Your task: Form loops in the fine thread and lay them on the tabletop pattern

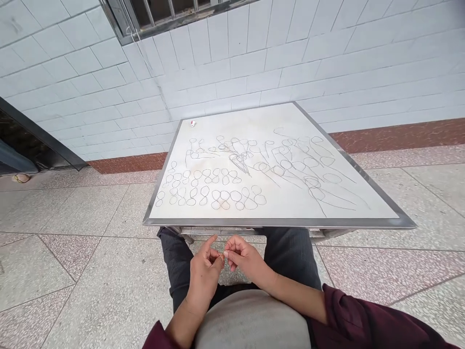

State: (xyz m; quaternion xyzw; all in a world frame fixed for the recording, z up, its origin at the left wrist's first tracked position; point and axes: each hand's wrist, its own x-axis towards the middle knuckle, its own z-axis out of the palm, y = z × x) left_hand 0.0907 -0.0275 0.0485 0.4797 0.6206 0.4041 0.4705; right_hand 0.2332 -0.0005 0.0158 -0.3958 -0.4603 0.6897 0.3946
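Grey shirt [250, 320], then bare left hand [204, 271] and right hand [250, 261].
Pinching something tiny [223, 258], unclear, near white metal-rimmed table [236, 114] bearing thin dark loops [225, 199].

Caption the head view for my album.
Left hand and right hand pinch close together before a white-topped table spread with thin, dark loops.

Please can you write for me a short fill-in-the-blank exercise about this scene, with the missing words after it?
The left hand and the right hand come together beside the ____ edge of the table, not its far one.
The small red and white thing lies by the far ____ corner, as the person sees it.
The window has metal ____ across it.
Missing words: near; left; bars.
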